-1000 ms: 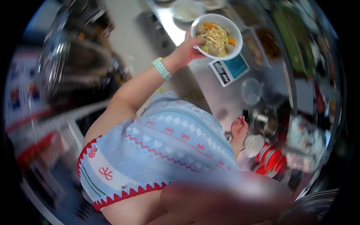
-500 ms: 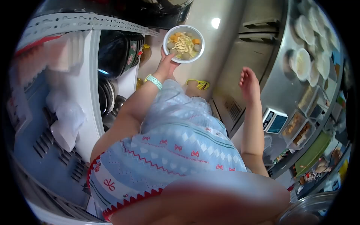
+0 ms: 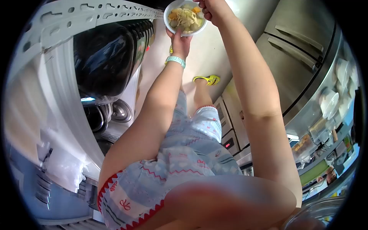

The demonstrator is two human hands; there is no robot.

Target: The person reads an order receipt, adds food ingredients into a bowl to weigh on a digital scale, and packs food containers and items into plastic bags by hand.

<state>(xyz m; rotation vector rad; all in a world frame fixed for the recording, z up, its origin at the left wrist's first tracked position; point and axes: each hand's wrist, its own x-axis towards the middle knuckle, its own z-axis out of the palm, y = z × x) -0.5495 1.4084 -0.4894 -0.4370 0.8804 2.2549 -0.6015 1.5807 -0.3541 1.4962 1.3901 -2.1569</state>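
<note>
At the top centre, my left hand (image 3: pixel 180 44) grips a white bowl (image 3: pixel 166 19) from below and the near side, with the watch strap (image 3: pixel 176 61) on that wrist. Noodle-like strips, round balls and orange pieces of food (image 3: pixel 186 17) fill the bowl. My right hand (image 3: pixel 214 10) is at the bowl's right rim, its fingers curled in. Whether it pinches anything there is too small to tell.
A white perforated shelf frame (image 3: pixel 103 11) with a stack of black containers (image 3: pixel 111 57) and metal lids (image 3: pixel 121 111) stands left. Steel fridge doors (image 3: pixel 291 50) and a counter with white bowls (image 3: pixel 329 101) are right. Yellow shoes (image 3: pixel 209 79) stand on the floor.
The bowl in my left hand went from over the counter to the left, then farther forward beside the shelf. My right hand rose from low beside the counter to the bowl's rim, fingers now curled.
</note>
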